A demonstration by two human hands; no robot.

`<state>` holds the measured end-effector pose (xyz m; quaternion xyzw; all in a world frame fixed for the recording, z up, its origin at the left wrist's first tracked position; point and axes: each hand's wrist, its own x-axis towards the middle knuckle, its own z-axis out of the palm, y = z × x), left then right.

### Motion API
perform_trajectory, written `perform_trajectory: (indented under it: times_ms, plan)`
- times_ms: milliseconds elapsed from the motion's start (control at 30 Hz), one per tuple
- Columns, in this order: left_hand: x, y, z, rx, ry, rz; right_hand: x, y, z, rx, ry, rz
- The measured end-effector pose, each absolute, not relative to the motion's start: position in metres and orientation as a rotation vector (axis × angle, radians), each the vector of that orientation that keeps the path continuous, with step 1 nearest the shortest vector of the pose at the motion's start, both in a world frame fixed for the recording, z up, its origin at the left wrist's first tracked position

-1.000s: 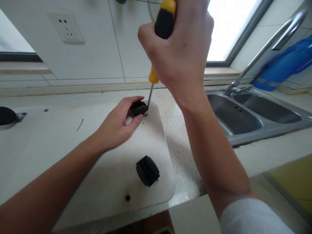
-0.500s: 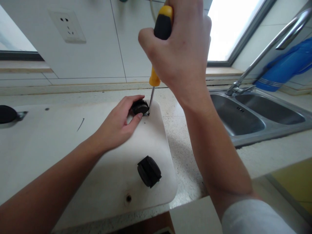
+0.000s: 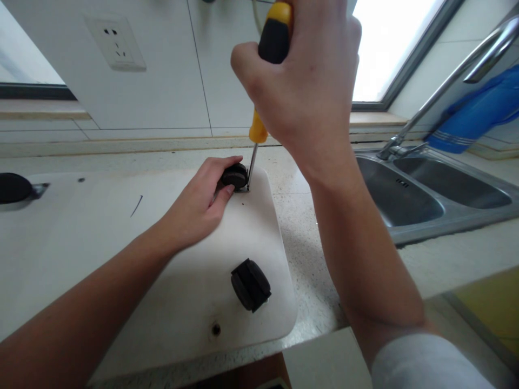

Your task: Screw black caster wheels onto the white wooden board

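Observation:
My right hand point(image 3: 304, 81) is closed around the yellow and black handle of a screwdriver point(image 3: 258, 127). Its shaft points down, and the tip meets the base of a black caster wheel point(image 3: 235, 176) near the far right corner of a white board point(image 3: 162, 302). Thumb and fingers of my left hand point(image 3: 205, 202) grip that caster from the left side. Closer to me, a second black caster point(image 3: 251, 285) sits on the board. The screw under the tip is too small to make out.
Another black caster point(image 3: 16, 188) is at the board's far left. The board lies on a speckled countertop point(image 3: 302, 237). To the right are a double steel sink point(image 3: 413, 186), a faucet point(image 3: 446, 81) and a blue item point(image 3: 478, 113). A wall socket point(image 3: 115, 43) is behind.
The view has shifted slightly. My right hand has turned a little on the screwdriver handle, and the tip stays at the caster's base. My left hand keeps hold of the caster.

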<state>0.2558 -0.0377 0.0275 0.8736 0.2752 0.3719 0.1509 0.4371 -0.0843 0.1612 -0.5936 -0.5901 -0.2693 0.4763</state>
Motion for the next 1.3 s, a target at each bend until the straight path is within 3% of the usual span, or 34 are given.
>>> perform_trajectory:
  times_ms: [467, 800, 1200, 1300]
  plan:
    - [0.257, -0.037, 0.028, 2.489, 0.782, 1.080, 0.435, -0.086, 0.160, -1.407, -1.486, -0.642]
    - [0.258, -0.037, 0.028, 2.461, 0.732, 1.124, 0.448, -0.130, 0.182, -1.403, -2.001, -0.477]
    - [0.259, -0.036, 0.028, 2.453, 0.700, 1.133, 0.442, -0.142, 0.185, -1.458, -1.984, -0.635]
    - [0.259, -0.035, 0.027, 2.453, 0.703, 1.128, 0.442, -0.142, 0.185, -1.374, -2.114, -0.506]
